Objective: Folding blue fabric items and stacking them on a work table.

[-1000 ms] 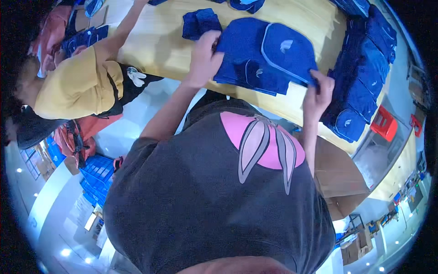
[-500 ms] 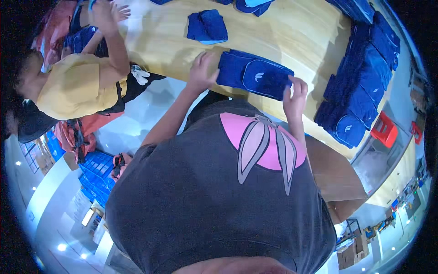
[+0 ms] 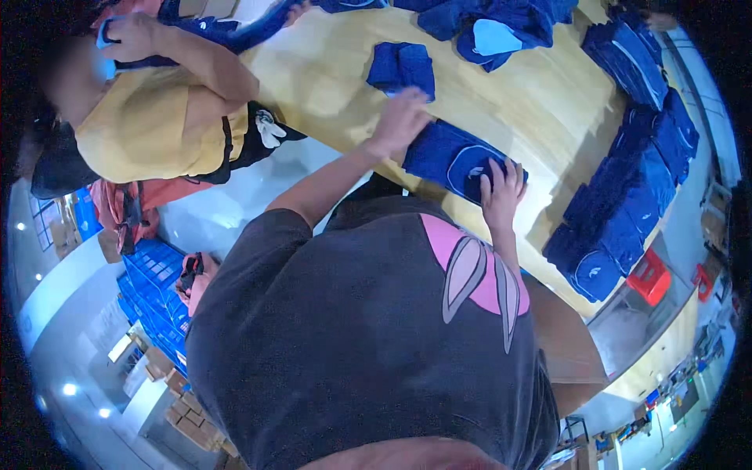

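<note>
Looks settled: right hand (image 3: 504, 193) now spread on the folded navy-cloth rectangle (image 3: 442, 154), open left hand (image 3: 400, 124) drifted toward the small navy-cloth square (image 3: 401, 66).

The left head-worn fisheye camera faces steeply downward at close range, covering the wearer's torso (image 3: 360, 337), left hand (image 3: 402, 121), right hand (image 3: 504, 190) and the table (image 3: 540, 102) beyond.

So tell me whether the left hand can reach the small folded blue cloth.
Likely yes: the left hand appears close to the small folded blue cloth, and nothing visible blocks the way.
</note>
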Action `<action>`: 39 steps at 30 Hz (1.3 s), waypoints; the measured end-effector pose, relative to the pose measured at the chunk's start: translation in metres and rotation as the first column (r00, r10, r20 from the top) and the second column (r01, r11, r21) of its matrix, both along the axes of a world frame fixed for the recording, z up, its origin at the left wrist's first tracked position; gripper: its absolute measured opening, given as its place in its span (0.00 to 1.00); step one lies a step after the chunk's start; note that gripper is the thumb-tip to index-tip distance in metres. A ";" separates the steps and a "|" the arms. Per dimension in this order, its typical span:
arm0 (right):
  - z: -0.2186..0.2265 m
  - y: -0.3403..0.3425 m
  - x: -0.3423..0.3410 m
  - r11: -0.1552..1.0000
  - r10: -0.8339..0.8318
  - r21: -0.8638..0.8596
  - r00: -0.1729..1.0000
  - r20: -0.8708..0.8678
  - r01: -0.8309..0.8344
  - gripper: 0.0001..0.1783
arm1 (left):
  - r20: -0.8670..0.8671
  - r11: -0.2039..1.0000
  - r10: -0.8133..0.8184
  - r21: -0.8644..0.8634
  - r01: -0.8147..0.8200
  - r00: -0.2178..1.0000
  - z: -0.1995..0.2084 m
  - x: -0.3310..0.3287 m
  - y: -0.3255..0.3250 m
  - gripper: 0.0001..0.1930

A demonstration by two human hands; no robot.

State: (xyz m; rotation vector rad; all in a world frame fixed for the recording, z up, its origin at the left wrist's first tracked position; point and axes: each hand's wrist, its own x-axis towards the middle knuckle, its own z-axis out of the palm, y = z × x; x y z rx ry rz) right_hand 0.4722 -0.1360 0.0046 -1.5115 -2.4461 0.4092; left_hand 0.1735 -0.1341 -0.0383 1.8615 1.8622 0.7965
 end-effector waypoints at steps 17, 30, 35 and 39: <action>0.032 0.032 -0.082 0.975 -0.223 -0.090 0.925 -0.309 0.205 0.15 | 0.687 0.941 0.331 -0.293 -0.170 0.647 0.007 -0.118 0.059 0.25; 0.016 0.041 -0.181 0.253 -0.895 -0.818 0.196 -0.400 -0.516 0.39 | 0.882 0.915 0.394 -0.348 0.205 -0.257 0.147 -0.125 -0.003 0.31; 0.057 0.025 -0.207 0.062 -0.939 -0.728 0.208 -0.275 -0.683 0.35 | 0.812 0.867 0.494 -0.436 0.240 -0.310 0.155 -0.120 -0.028 0.30; 0.045 0.022 -0.190 0.205 -0.960 -0.797 0.039 -0.276 -0.568 0.21 | 0.780 0.790 0.599 -0.539 0.293 -0.181 0.149 -0.110 -0.019 0.27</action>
